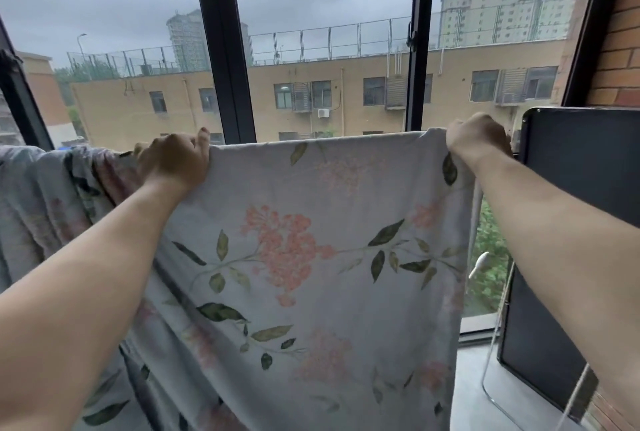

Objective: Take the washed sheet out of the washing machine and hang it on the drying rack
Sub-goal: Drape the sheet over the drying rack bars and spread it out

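Note:
A pale grey sheet [311, 257] printed with pink flowers and green leaves hangs stretched in front of the window, its top edge level and taut. My left hand [173, 160] grips that top edge at the left. My right hand [476, 136] grips the sheet's upper right corner. More of the same fabric [45, 195] is bunched and draped at the far left. The drying rack's bar is hidden under the cloth; no washing machine is in view.
Tall black-framed windows [221, 49] stand right behind the sheet. A dark flat panel [581, 222] leans against the brick wall [620, 49] at the right. A thin white cord [498, 326] with a handle hangs near the panel.

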